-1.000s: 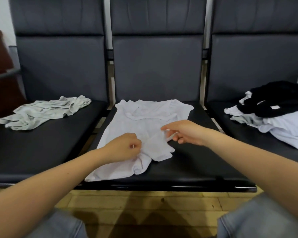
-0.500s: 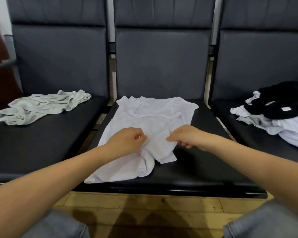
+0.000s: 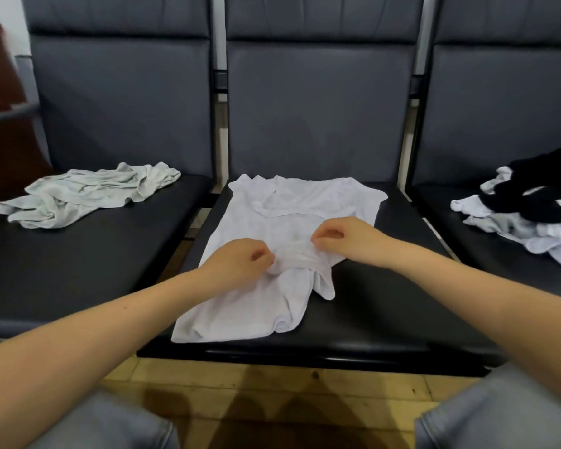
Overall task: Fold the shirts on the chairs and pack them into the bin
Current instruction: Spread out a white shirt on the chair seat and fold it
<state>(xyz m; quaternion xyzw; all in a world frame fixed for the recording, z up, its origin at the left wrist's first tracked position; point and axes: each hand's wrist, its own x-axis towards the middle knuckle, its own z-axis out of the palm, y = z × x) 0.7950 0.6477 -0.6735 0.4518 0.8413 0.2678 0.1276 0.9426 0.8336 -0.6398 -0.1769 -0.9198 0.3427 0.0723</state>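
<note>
Three dark chairs stand side by side, and none of the shirts on them looks finished. The middle chair (image 3: 386,319) carries a white shirt (image 3: 272,222) spread roughly flat with its collar toward the backrest, its near right part bunched and turned over toward the middle. The left chair (image 3: 78,270) holds a crumpled grey shirt (image 3: 88,196), untouched. On the right chair (image 3: 441,228) lies a pile (image 3: 531,222) of white, grey and black garments, all unfolded. No bin is in view, so nothing can be said to be packed.

By my judgement the work is at its start: the first folds of the white shirt are in hand, with the grey shirt, the pile and all the packing left.

The left hand (image 3: 240,264) has its fingers curled and pinches the gathered cloth at the shirt's middle. The right hand (image 3: 344,238) is likewise curled, pinching the same fold just beside it.
</note>
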